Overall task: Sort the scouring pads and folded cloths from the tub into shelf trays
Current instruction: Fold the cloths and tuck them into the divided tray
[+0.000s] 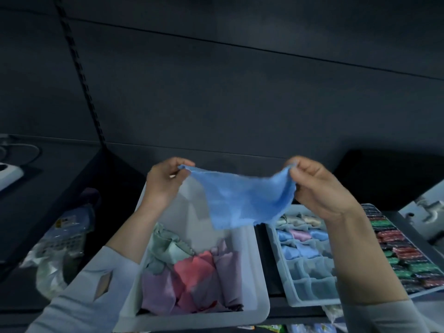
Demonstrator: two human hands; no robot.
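The blue cloth is pinched at two corners by the left hand and right hand, and it could be dropped into the tub if one pinch slips.

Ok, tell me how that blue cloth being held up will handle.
Probably floppy: the blue cloth sags in the middle between the left hand and right hand, each pinching a top corner. Likely light, since fingertip pinches alone hold it up. It would probably crumple rather than slide if pushed, like the loose cloths in the tub.
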